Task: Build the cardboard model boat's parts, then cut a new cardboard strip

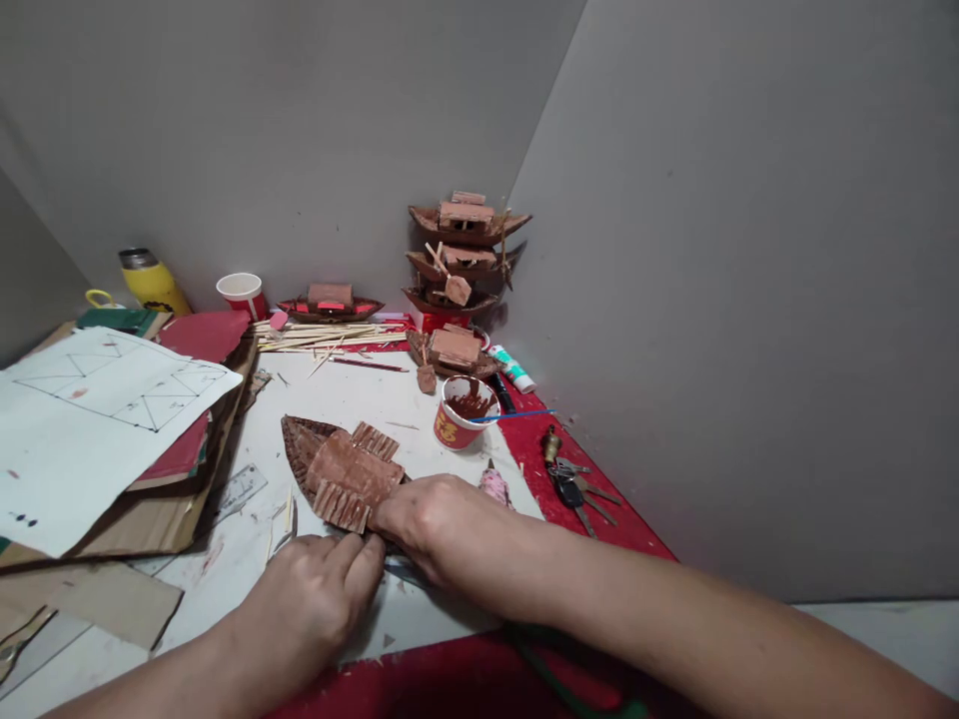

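Observation:
A brown model boat point(352, 469) lies tilted on the white work surface, its pointed end toward the upper left. It has a curved roof and ribbed flaps on both sides. My right hand point(450, 524) is closed around the boat's right end and covers it. Along the near side, my left hand point(322, 589) has its fingers bent and pressed at the lower flap and hull edge. What its fingertips do under the edge is hidden. Beyond my right hand stands a paper cup point(459, 429) with brown paint inside and a blue stick point(516, 414) across its rim.
More model boats point(469, 225) are stacked at the back corner, and one boat point(454, 350) sits behind the cup. Thin wooden sticks point(322, 335) lie at the back. Keys point(576, 479) rest on the right. Papers point(112, 409) and cardboard pile up on the left.

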{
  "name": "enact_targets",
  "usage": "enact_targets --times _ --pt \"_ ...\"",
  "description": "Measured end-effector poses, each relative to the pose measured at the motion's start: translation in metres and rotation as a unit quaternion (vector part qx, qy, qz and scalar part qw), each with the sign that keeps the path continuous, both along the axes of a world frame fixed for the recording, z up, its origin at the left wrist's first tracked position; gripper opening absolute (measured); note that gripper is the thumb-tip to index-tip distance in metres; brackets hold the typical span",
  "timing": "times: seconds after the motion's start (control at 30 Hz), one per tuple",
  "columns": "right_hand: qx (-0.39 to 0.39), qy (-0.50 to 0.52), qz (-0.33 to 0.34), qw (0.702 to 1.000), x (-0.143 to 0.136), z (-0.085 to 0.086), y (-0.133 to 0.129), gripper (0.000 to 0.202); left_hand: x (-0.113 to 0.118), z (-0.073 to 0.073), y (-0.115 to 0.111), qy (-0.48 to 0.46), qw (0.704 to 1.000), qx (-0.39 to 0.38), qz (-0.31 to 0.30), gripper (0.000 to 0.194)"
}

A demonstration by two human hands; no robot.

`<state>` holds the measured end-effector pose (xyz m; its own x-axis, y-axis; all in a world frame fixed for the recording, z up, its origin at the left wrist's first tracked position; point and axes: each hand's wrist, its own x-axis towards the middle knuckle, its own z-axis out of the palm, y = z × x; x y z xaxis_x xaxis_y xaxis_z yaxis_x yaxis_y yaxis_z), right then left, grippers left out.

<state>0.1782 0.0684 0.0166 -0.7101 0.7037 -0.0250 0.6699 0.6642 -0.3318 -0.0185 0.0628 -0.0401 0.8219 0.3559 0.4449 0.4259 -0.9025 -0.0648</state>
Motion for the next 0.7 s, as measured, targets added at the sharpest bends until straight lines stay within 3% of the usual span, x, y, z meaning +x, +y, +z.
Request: enact_targets --times 0.2,0.43,0.7 --pt "-0.047 0.05 -0.042 0.997 0.002 0.009 -0.003 0.011 -0.002 0.001 0.002 -0.011 1.0 -0.026 -0.003 0.027" --pt "-0.07 0.041 -0.061 0.995 -0.002 0.014 -0.001 0.01 -0.004 -0.001 0.004 -0.021 1.0 -0.018 0.006 0.026" --pt "-0.052 0.067 -0.074 0.994 0.012 0.03 -0.008 0.01 -0.005 -0.002 0.004 -0.001 0.999 -0.028 0.018 0.028"
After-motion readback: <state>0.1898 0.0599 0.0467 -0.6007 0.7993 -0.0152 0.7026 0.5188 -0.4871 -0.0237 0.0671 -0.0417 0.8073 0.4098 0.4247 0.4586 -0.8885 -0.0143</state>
